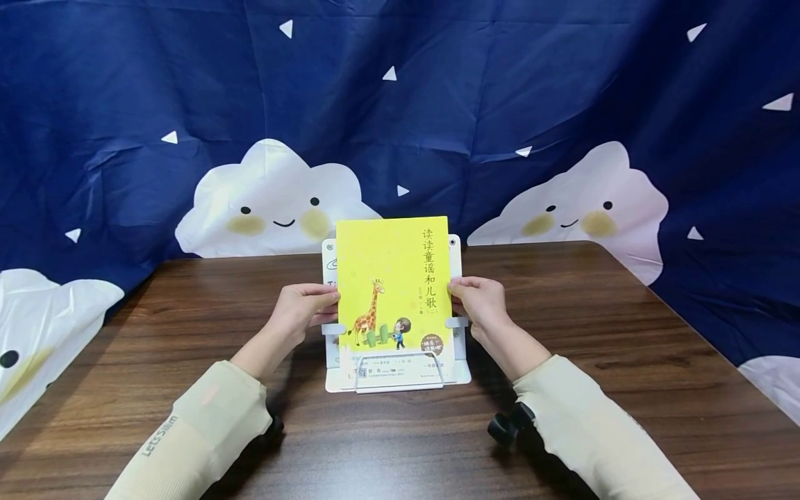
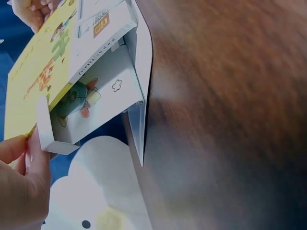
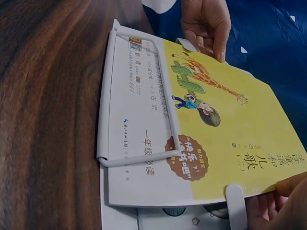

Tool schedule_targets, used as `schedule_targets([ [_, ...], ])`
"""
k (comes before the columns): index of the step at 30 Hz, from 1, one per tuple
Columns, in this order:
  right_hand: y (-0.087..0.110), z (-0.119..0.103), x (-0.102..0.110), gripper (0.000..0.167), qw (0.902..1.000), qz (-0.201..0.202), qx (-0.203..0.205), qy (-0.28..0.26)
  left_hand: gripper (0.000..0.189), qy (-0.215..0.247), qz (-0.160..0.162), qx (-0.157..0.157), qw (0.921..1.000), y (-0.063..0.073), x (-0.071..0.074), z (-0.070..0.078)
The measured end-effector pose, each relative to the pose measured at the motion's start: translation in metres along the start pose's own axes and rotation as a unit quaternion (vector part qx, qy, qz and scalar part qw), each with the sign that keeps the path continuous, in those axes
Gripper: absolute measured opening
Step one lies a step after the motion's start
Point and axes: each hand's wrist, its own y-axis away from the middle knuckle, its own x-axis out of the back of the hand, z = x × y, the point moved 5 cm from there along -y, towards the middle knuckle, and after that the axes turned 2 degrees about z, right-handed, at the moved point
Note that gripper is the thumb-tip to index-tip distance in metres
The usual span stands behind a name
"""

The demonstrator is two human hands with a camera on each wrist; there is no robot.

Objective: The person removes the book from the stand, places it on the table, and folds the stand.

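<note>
Brown tabletop (image 1: pixel 375 451), white stand (image 1: pixel 460 373), yellow book (image 1: pixel 396 264) pinched by left hand (image 1: pixel 296 312) at its nine o'clock, right hand (image 1: pixel 489 307) at three.

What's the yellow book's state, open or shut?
Shut: the yellow book sits in the white stand, giraffe cover facing out, no pages spread.

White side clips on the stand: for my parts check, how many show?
2: one white side clip below the left hand, another clip below the right hand, at opposite edges of the yellow paper book.
</note>
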Motion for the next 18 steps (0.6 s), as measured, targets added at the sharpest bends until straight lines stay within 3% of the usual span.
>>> schedule_targets([
  [8, -0.001, -0.008, -0.002, 0.020, 0.9999, -0.008, -0.015, 0.005, 0.025, 0.008, 0.014, -0.004, 0.9999, -0.003, -0.001, 0.008],
  [18, -0.002, -0.034, -0.006, 0.016, 0.9994, -0.021, 0.007, -0.028, 0.024, 0.006, 0.039, -0.043, 0.9983, -0.006, -0.003, 0.037],
])
